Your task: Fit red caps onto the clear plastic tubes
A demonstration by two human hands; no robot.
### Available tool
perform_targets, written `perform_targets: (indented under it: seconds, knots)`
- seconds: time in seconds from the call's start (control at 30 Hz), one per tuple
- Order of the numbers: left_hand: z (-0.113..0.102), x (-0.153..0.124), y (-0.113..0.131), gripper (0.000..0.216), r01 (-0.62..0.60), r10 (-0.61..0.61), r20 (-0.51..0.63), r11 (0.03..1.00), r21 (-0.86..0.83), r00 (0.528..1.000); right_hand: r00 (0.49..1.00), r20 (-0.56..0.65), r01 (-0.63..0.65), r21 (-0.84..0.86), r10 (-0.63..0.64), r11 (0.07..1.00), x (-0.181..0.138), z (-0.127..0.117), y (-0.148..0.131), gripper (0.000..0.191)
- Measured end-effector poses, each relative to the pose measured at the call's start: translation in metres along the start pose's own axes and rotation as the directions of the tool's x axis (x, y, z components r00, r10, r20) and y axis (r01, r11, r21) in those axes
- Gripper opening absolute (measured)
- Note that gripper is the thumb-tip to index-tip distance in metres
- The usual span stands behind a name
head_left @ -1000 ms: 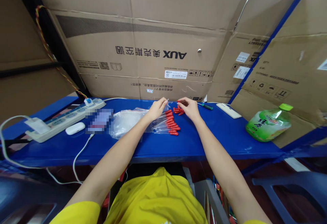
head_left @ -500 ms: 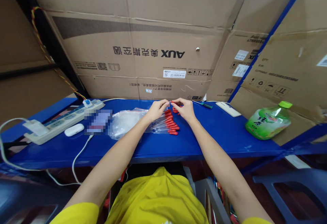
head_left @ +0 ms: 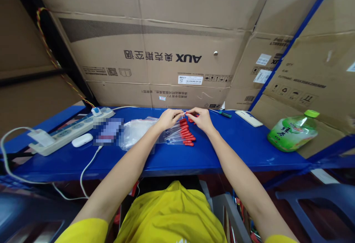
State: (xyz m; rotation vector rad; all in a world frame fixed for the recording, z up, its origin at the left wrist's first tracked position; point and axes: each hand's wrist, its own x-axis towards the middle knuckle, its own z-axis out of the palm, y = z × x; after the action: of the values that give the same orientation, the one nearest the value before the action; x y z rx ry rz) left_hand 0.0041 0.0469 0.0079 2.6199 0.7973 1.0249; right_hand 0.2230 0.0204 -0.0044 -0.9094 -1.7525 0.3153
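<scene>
Power strip, long, white plastic (head_left: 79, 126), at 9 o'clock from my hands, slanting along the left of the smooth blue table (head_left: 172, 160). White blocky plug (head_left: 44, 137) in its near end, blue-and-white plug (head_left: 96, 111) in its far end. White rounded plastic case (head_left: 82, 140) just beside the strip, between 8 and 9. Then flat rectangular phone (head_left: 108, 131), screen pixelated, white cable (head_left: 88, 168) at its near edge. Clear plastic bags (head_left: 134, 135) lie flat, also between 8 and 9, partly behind my left forearm. Left hand (head_left: 170, 118): thumb and fingers pinched on a thin pale piece (head_left: 182, 115), mostly hidden. Slim clear plastic pieces with rounded red ends (head_left: 185, 135) lie in a row at 6 to 7, red ends toward 3. Right hand (head_left: 201, 118): pinched on a small red plastic piece (head_left: 187, 113). Hands close together; can't tell if the two pieces touch. Loose red plastic bits (head_left: 192, 119) just beside, at 4, partly under my right hand. Screwdriver with dark green handle (head_left: 225, 114) at 3, shaft toward me. White oblong object (head_left: 249, 118) further out at 3. Clear plastic bottle with green label and cap (head_left: 293, 131) well apart, between 3 and 4.
</scene>
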Motion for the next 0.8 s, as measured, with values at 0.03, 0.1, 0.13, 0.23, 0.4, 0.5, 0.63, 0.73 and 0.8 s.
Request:
perform_targets:
  seconds: [0.03, 0.1, 0.13, 0.23, 0.4, 0.5, 0.63, 0.73, 0.8]
  knots:
    - [-0.0001, 0.0000, -0.0006, 0.039, -0.003, 0.003, 0.002, 1.000, 0.012, 1.000, 1.000, 0.009, -0.009, 0.000, 0.009, 1.000, -0.0002, 0.0000, 0.0005, 0.024]
    - [-0.0003, 0.0000, -0.0013, 0.039, -0.003, 0.002, 0.011, 0.999, 0.036, 1.000, 0.999, 0.027, -0.025, 0.000, 0.025, 1.000, -0.0004, 0.0002, 0.0007, 0.027]
    - [-0.0006, 0.0000, -0.0013, 0.038, -0.002, 0.001, 0.017, 0.999, 0.045, 1.000, 0.999, 0.035, -0.031, 0.003, 0.031, 1.000, -0.0004, 0.0003, 0.0005, 0.028]
    - [-0.0027, 0.0001, 0.0000, 0.038, 0.004, -0.006, 0.032, 0.998, 0.061, 0.999, 0.997, 0.046, -0.056, 0.033, 0.054, 0.998, -0.0006, 0.0008, -0.0007, 0.030]
    - [-0.0064, -0.0005, 0.0014, 0.037, -0.002, -0.003, 0.040, 0.992, 0.127, 0.999, 0.994, 0.055, -0.100, 0.083, 0.095, 0.992, -0.0016, 0.0005, -0.0013, 0.031]
    - [-0.0057, -0.0013, -0.0002, 0.035, -0.014, 0.006, 0.052, 0.988, 0.156, 0.999, 0.992, 0.084, -0.099, 0.070, 0.093, 0.993, -0.0017, 0.0003, -0.0010, 0.029]
    - [-0.0046, -0.0017, -0.0012, 0.035, 0.004, -0.005, 0.008, 0.987, 0.162, 1.000, 0.995, 0.054, -0.092, 0.081, 0.088, 0.992, 0.0007, 0.0006, -0.0036, 0.030]
    - [-0.0071, -0.0017, 0.0005, 0.037, 0.007, -0.002, -0.032, 0.987, 0.159, 0.999, 0.992, 0.050, -0.119, 0.102, 0.115, 0.988, 0.0031, -0.0006, -0.0057, 0.035]
    - [-0.0098, -0.0018, 0.0011, 0.040, 0.009, -0.004, -0.037, 0.988, 0.152, 0.999, 0.988, 0.062, -0.149, 0.131, 0.142, 0.980, 0.0041, -0.0026, -0.0057, 0.037]
